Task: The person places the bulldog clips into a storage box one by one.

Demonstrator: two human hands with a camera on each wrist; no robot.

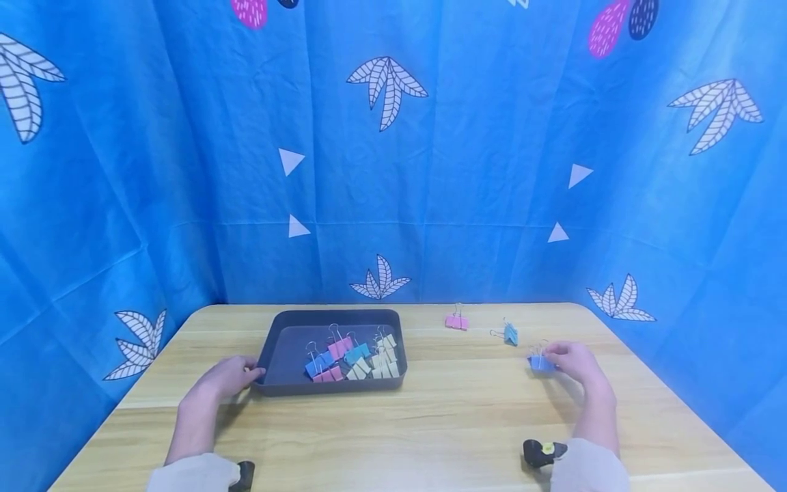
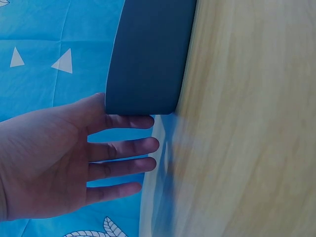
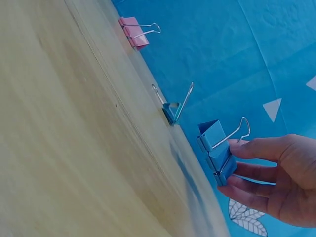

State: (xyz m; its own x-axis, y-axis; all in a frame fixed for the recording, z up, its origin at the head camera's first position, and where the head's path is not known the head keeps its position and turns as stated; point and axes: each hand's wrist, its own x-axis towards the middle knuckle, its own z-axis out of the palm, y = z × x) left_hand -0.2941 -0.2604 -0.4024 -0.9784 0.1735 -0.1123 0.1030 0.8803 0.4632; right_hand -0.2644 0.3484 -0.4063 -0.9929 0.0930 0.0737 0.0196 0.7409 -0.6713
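At the left, my left hand (image 1: 226, 377) holds the near left corner of a dark rectangular tray (image 1: 326, 388). Its thumb laps the rim while the other fingers lie straight by the outer wall in the left wrist view. My right hand (image 1: 576, 362) pinches a blue binder clip (image 3: 216, 140) between thumb and fingers, close over the table's right side. The clip's wire handle points up. Inside the tray, toward its right half, lie several binder clips: blue, pink, teal and pale yellow (image 1: 384, 369).
Beyond the right hand, a teal binder clip (image 1: 511, 333) lies on the wooden table (image 1: 381, 437) with its handles spread. Farther back is a pink binder clip (image 1: 457, 322), right of the tray. A blue patterned curtain (image 1: 492, 171) surrounds the table's back and sides.
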